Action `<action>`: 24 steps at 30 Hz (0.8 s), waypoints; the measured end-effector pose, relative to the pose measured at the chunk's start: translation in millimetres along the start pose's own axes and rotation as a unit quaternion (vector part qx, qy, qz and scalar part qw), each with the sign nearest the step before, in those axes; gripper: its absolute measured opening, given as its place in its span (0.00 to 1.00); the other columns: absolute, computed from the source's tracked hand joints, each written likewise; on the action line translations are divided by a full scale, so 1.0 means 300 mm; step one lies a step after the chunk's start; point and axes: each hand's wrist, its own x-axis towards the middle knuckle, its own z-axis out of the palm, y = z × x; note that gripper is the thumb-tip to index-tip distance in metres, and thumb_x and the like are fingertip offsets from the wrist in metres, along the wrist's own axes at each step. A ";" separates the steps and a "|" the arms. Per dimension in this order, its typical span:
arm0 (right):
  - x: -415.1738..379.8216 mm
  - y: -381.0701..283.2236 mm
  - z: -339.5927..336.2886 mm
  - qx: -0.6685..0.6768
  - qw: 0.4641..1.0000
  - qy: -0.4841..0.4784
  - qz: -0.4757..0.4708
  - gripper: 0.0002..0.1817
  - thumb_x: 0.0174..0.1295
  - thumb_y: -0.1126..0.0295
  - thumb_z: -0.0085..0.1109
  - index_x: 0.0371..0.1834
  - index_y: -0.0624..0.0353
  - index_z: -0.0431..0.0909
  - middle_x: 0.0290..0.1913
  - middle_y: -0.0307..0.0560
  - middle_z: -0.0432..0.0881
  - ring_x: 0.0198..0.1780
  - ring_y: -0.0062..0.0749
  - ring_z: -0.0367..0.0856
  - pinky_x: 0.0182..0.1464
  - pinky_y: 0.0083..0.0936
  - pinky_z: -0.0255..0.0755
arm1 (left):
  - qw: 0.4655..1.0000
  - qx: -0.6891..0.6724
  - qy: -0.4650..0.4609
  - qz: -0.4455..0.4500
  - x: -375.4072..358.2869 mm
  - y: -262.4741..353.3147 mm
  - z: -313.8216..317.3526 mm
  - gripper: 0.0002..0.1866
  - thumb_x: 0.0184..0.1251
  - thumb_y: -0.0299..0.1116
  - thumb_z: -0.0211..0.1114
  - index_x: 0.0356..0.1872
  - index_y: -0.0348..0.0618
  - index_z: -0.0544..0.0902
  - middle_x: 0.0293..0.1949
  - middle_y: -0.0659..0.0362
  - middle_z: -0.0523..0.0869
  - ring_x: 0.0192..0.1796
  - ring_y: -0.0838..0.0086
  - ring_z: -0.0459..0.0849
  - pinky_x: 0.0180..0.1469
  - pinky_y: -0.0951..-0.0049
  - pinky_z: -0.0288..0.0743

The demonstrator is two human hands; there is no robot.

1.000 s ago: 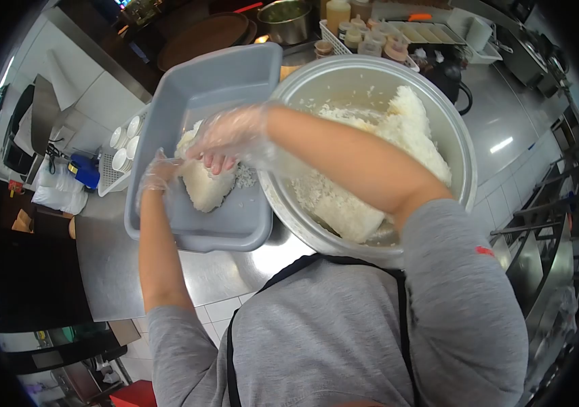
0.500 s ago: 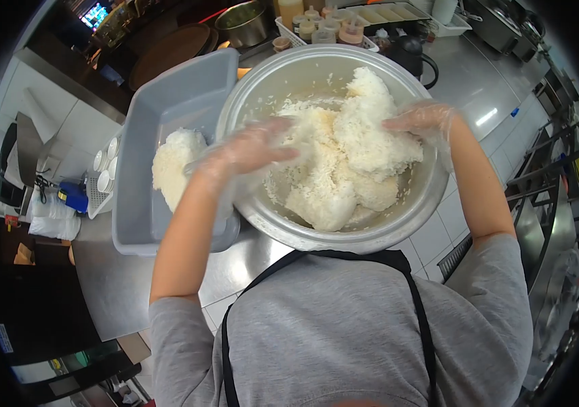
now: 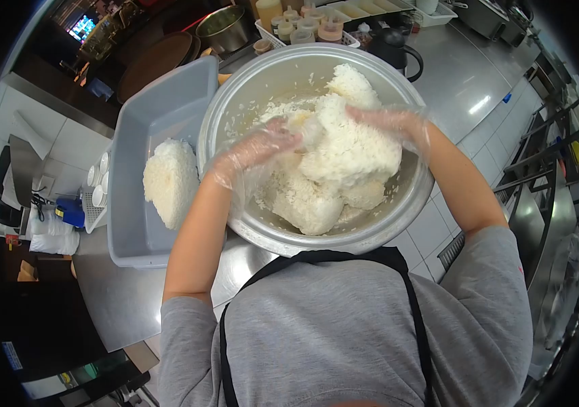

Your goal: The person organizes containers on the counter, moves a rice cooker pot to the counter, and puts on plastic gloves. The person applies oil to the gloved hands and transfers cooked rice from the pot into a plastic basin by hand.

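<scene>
A large round metal pot [image 3: 262,235] holds a heap of white rice [image 3: 354,146] in big clumps. Both hands wear clear plastic gloves. My left hand [image 3: 262,144] is over the left side of the pot, its curled fingers against a small lump of rice. My right hand [image 3: 388,121] lies on the upper right of a large clump, fingers stretched out. Left of the pot, a grey plastic tub [image 3: 130,163] contains another clump of rice [image 3: 171,182].
Behind the pot stand a basket of sauce bottles [image 3: 330,28], a metal pot [image 3: 224,30] and a black jug [image 3: 389,49]. White cups [image 3: 100,183] sit in a rack left of the tub. Metal shelving [image 3: 547,203] is at the far right.
The left hand has moved right and a little down, onto the rice. The large clump has shifted left and down under the right hand. The whole view has shifted slightly.
</scene>
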 end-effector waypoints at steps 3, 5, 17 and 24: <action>-0.082 -0.029 0.061 0.045 0.998 -0.039 -0.017 0.40 0.54 0.46 0.63 0.61 0.66 0.66 0.57 0.59 0.73 0.56 0.38 0.76 0.56 0.31 0.74 | 0.996 0.080 -0.042 0.021 -0.034 -0.044 0.027 0.53 0.51 0.58 0.68 0.69 0.34 0.51 0.64 0.37 0.63 0.68 0.57 0.63 0.68 0.64 0.59; -0.074 -0.029 0.076 0.101 0.992 -0.075 -0.013 0.39 0.54 0.49 0.65 0.61 0.67 0.66 0.59 0.58 0.72 0.57 0.37 0.75 0.57 0.31 0.74 | 0.992 0.104 -0.054 0.047 -0.045 -0.081 0.059 0.54 0.50 0.56 0.69 0.69 0.34 0.52 0.64 0.36 0.63 0.68 0.56 0.63 0.68 0.64 0.58; -0.087 0.001 0.105 0.168 0.983 -0.037 -0.062 0.29 0.53 0.66 0.65 0.56 0.69 0.69 0.47 0.52 0.80 0.44 0.32 0.83 0.48 0.26 0.79 | 0.944 0.309 -0.007 -0.116 -0.136 -0.078 0.072 0.49 0.47 0.53 0.71 0.68 0.40 0.58 0.65 0.43 0.65 0.67 0.54 0.64 0.69 0.64 0.58; -0.034 0.034 0.086 0.316 0.937 0.014 -0.145 0.25 0.57 0.66 0.58 0.56 0.67 0.69 0.49 0.55 0.78 0.49 0.35 0.81 0.50 0.32 0.79 | 0.964 0.266 0.002 -0.015 -0.140 -0.113 0.071 0.47 0.52 0.56 0.68 0.65 0.32 0.60 0.60 0.42 0.70 0.62 0.52 0.70 0.66 0.63 0.62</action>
